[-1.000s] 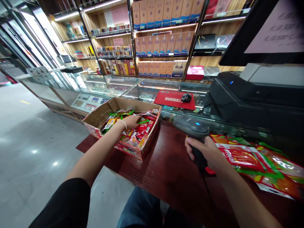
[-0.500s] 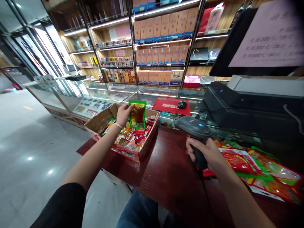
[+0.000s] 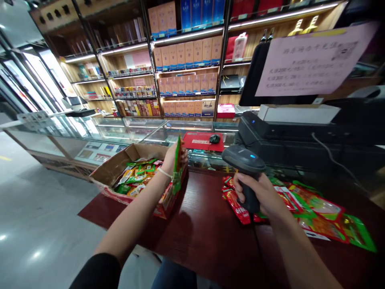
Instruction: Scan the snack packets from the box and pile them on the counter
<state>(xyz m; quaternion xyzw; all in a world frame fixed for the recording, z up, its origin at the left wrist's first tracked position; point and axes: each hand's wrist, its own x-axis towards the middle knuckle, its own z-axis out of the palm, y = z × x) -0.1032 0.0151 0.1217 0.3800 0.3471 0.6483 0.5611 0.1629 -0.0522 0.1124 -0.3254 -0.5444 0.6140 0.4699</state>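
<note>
My left hand [image 3: 172, 159] grips a green-edged snack packet [image 3: 178, 162], now turned nearly edge-on, above the right side of an open cardboard box [image 3: 104, 185]. Inside that box lie many small snack packets [image 3: 141, 170] in green, yellow and red wrappers. My right hand [image 3: 259, 192] is wrapped around the handle of a black barcode scanner [image 3: 244, 159] with a blue light on top. The scanner's head points left, towards the held packet but apart from it. Under and behind my right hand, red and green snack packets [image 3: 319, 206] are spread on the dark red wooden table [image 3: 192, 233].
Behind the table runs a glass display counter [image 3: 120, 130] with a red mat [image 3: 192, 141] and a black mouse [image 3: 214, 138]. At right stand a monitor with a pink paper sign [image 3: 300, 68] and black machines [image 3: 285, 138]. Shelves of boxes [image 3: 186, 56] line the wall.
My left hand has moved right and turned the packet from face-on to nearly edge-on. The camera view has shifted, and the scanner stays in my right hand.
</note>
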